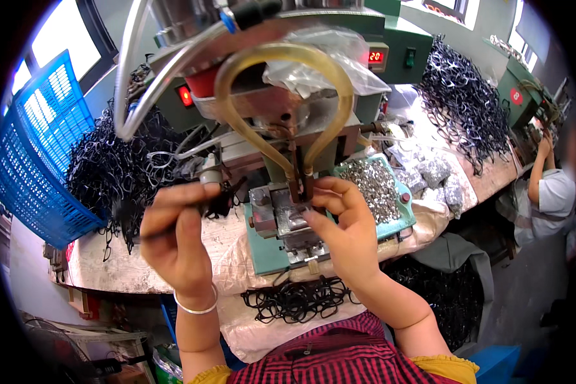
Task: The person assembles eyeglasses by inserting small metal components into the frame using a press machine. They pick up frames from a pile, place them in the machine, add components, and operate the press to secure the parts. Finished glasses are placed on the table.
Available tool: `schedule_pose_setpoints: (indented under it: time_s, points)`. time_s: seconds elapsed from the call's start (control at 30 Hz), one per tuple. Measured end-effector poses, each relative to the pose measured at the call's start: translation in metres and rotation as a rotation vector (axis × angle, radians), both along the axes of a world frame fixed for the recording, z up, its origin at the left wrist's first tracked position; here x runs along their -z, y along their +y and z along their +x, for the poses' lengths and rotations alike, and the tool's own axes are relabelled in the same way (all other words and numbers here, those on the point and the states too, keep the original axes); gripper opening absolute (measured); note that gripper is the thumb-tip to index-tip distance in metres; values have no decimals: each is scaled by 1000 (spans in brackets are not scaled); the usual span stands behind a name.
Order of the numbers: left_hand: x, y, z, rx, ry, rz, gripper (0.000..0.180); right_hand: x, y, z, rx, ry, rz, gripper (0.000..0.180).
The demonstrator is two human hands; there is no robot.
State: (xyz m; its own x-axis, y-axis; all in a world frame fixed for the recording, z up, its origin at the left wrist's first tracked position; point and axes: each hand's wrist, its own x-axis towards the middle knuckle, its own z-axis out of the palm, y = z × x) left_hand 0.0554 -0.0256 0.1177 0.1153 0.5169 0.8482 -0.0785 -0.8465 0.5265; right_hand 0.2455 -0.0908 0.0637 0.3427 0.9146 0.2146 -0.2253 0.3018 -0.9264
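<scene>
My left hand [179, 237], smeared by motion, is closed on a black glasses frame [221, 203] just left of the green machine's fixture. At the metal fixture [291, 217], under two upright electrode-like tips [301, 185], my right hand [349, 230] has thumb and fingers pinched together. Whatever small thing is between them is hidden. To the right of the fixture, a light green tray [400, 232] holds many small shiny metal parts [374, 189]. A loose row of black glasses frames [301, 299] lies near the table's front edge, below the fixture.
Piles of black frames [464, 96] rise at the back right and by the blue plastic basket [41, 153] on the left. A yellowish hose [223, 83] loops above my hands. Bagged metal parts [435, 173] lie beyond the tray. Another person [550, 192] sits far right.
</scene>
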Motion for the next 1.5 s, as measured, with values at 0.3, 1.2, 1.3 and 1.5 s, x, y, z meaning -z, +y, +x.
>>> schedule_pose_setpoints:
  time_s: [0.3,1.2,1.3,1.5]
  points:
    - [52,-25,29,115,580,316,32,58,4,98,523,-1348,-219,25]
    - [125,141,-166,-1561,1072,-364,34,80,31,80,420,-549,-12,10]
    - [176,143,-159,-1536,891,-342,30,85,11,86,470,-537,-101,11]
    - [188,51,-116,-1162,783,-246,14,105,-70,131,712,-723,-208,11]
